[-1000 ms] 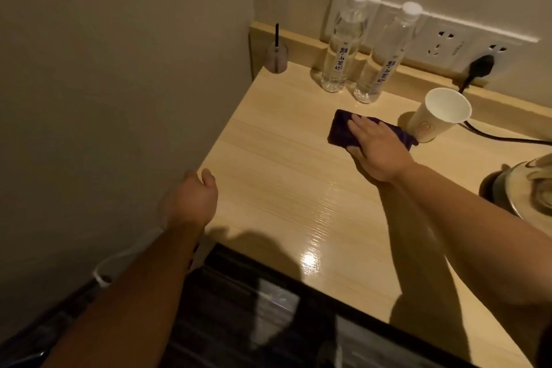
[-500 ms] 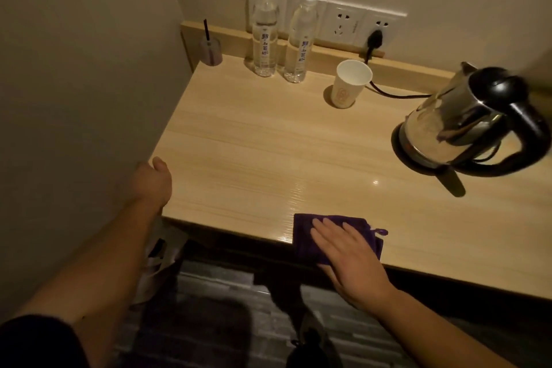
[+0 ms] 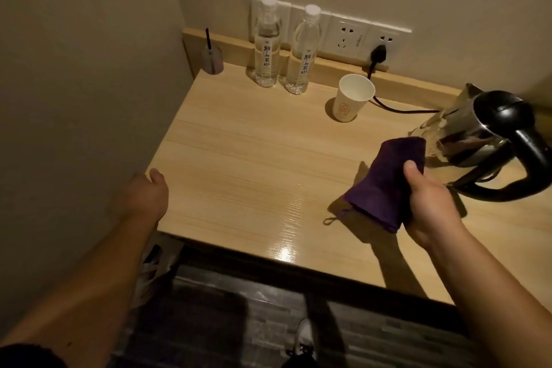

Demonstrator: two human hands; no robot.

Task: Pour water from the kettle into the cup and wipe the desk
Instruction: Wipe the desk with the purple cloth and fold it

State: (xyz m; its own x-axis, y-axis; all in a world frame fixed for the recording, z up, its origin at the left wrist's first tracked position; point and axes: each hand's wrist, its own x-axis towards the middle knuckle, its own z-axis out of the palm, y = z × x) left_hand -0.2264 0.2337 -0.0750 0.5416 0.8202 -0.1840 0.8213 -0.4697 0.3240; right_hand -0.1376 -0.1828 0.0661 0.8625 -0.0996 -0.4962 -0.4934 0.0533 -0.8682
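My right hand grips a folded purple cloth and holds it lifted above the right part of the wooden desk, its small loop dangling. A steel kettle with a black lid and handle stands on its base just right of the cloth. The white paper cup stands upright near the back ledge. My left hand rests in a loose fist at the desk's front left corner and holds nothing.
Two clear water bottles stand at the back before a white socket strip. A black plug and cord run behind the cup to the kettle. A small purple cup with a straw sits in the back left corner. Walls close in left and behind.
My right hand has lifted the purple cloth off the desk's front edge and carried it up and right toward the kettle. The left hand has stayed at the corner.
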